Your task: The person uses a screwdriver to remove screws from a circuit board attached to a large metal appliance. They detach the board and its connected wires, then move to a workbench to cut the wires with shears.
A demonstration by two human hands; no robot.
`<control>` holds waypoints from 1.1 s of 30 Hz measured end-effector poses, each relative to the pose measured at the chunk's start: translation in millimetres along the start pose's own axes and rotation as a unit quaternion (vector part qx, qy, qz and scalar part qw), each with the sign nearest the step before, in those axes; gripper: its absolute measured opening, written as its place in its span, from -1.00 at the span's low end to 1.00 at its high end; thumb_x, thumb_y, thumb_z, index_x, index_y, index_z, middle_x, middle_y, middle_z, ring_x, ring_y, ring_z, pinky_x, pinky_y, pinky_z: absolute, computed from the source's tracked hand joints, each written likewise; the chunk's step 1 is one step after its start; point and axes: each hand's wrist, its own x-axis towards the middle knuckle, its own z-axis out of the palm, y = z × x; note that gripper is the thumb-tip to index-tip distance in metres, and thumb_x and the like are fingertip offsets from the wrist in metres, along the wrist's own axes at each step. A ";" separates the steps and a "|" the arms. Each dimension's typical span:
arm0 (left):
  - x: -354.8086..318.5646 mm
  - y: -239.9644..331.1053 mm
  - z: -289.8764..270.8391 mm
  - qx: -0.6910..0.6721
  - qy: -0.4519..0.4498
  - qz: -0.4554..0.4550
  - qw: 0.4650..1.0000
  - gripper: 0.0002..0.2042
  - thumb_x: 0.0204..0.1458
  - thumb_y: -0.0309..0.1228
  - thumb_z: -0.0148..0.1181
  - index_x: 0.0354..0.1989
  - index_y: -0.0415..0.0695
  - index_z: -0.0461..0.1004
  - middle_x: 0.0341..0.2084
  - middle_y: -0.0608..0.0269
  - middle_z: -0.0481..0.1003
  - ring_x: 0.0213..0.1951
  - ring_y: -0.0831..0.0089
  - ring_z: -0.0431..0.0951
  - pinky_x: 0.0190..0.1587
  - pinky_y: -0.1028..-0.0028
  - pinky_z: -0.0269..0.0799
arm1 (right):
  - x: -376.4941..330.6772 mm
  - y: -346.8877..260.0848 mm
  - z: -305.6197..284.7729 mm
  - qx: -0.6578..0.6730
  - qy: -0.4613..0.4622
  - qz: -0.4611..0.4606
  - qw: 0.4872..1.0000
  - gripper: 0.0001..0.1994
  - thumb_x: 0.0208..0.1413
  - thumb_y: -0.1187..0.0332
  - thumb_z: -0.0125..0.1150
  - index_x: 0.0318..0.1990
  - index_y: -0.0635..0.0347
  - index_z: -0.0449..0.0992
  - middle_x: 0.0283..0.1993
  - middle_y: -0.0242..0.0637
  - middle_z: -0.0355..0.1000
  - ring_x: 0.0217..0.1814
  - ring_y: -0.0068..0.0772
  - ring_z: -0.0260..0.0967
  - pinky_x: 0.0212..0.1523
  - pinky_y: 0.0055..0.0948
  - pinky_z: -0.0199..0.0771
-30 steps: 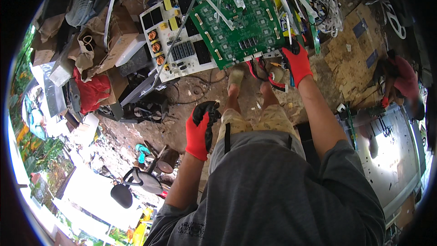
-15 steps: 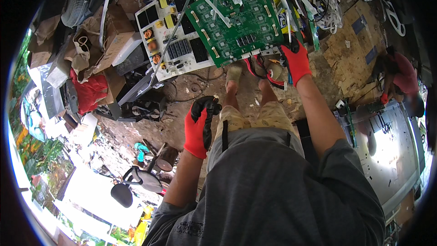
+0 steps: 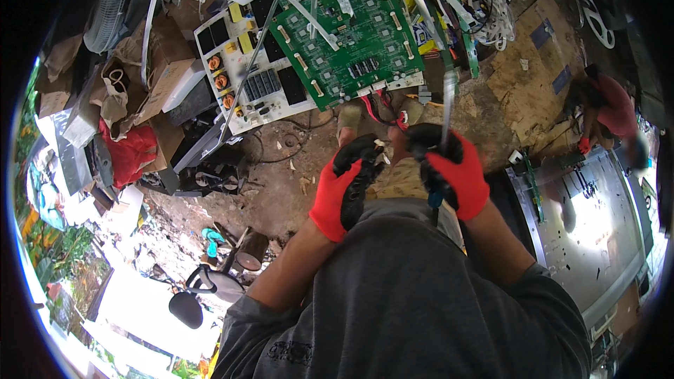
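Observation:
Both hands wear red gloves with black-coated palms and fingers, held close together in front of my body. My left hand (image 3: 345, 184) is closed with fingers curled; small pale spots show at its fingertips, too small to name. My right hand (image 3: 456, 172) grips a screwdriver (image 3: 448, 102), its metal shaft pointing away from me and its blue handle end showing below the fist. Beyond the hands, a large green circuit board (image 3: 344, 38) overlaps a white power board (image 3: 246, 74) with coils and black parts. Red and black wires (image 3: 379, 109) hang at the green board's near edge.
Cardboard boxes (image 3: 168, 52), a red cloth (image 3: 130, 151) and a fan (image 3: 111, 10) crowd the left. White cables (image 3: 495, 10) heap at the far right. Another person (image 3: 611, 109) crouches at right beside a large shiny panel (image 3: 583, 231). A wooden stump (image 3: 253, 249) stands lower left.
My right hand has come down and inward from the green board's edge, with the screwdriver now clearly seen. My left hand has moved right and slightly up toward it.

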 end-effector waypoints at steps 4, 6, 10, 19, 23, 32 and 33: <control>9.1 11.1 43.3 0.005 -0.142 -0.034 0.989 -0.77 0.24 -0.25 -0.03 -0.05 -0.09 0.39 -0.04 0.19 0.44 -0.16 0.42 0.48 -0.17 0.31 0.45 | -6.8 17.1 15.6 -0.039 -0.001 0.012 0.999 -0.63 0.02 0.46 0.27 0.03 0.16 0.44 -0.43 -0.43 0.45 -0.57 -0.72 0.31 -0.61 -0.65 0.26; 11.9 1.1 41.1 -0.013 -0.097 -0.067 0.993 -0.76 0.24 -0.23 -0.04 -0.07 -0.10 0.39 -0.13 0.20 0.47 -0.24 0.41 0.48 -0.23 0.32 0.46 | -6.4 22.8 14.2 -0.025 0.004 0.005 1.000 -0.59 0.00 0.48 0.27 0.06 0.17 0.42 -0.37 -0.44 0.45 -0.50 -0.75 0.31 -0.54 -0.68 0.29; 16.7 -2.2 41.9 -0.022 -0.072 -0.090 0.993 -0.74 0.24 -0.22 -0.04 -0.07 -0.12 0.39 -0.29 0.22 0.49 -0.33 0.40 0.49 -0.32 0.32 0.47 | -1.7 30.0 10.5 -0.024 0.006 -0.039 0.999 -0.56 0.01 0.59 0.15 0.11 0.27 0.36 -0.21 -0.35 0.49 -0.33 -0.69 0.38 -0.37 -0.65 0.38; 21.1 -6.2 43.9 -0.001 -0.022 -0.077 0.997 -0.68 0.23 -0.21 -0.02 -0.01 -0.17 0.39 -0.29 0.20 0.49 -0.32 0.38 0.49 -0.32 0.30 0.49 | -3.7 14.0 10.5 0.021 0.010 -0.008 1.000 -0.62 0.01 0.55 0.20 0.05 0.20 0.44 -0.32 -0.44 0.46 -0.42 -0.75 0.31 -0.47 -0.68 0.31; 19.8 -9.6 34.6 0.003 -0.021 -0.066 0.998 -0.79 0.18 -0.37 0.06 -0.04 -0.12 0.45 -0.15 0.31 0.47 -0.12 0.46 0.45 0.01 0.38 0.32 | -0.8 20.8 4.8 -0.015 -0.002 -0.021 1.000 -0.61 0.04 0.58 0.13 0.09 0.28 0.38 -0.27 -0.35 0.48 -0.44 -0.66 0.34 -0.47 -0.63 0.34; 9.0 -6.4 30.0 0.314 -0.009 0.145 0.938 -0.70 0.05 -0.62 0.09 0.00 -0.25 0.44 -0.03 0.18 0.43 0.02 0.39 0.41 0.12 0.44 0.25 | -2.8 24.8 3.2 0.000 -0.031 -0.050 0.998 -0.61 0.06 0.62 0.07 0.10 0.31 0.37 -0.32 -0.33 0.43 -0.46 -0.57 0.34 -0.47 -0.56 0.33; 7.9 -5.7 29.5 0.326 -0.015 0.162 0.931 -0.71 0.07 -0.60 0.10 0.00 -0.26 0.44 -0.04 0.19 0.45 0.00 0.43 0.42 0.10 0.44 0.28 | -3.0 25.5 3.1 -0.006 -0.032 -0.059 0.998 -0.61 0.05 0.62 0.07 0.10 0.31 0.37 -0.32 -0.33 0.43 -0.45 -0.56 0.34 -0.46 -0.56 0.33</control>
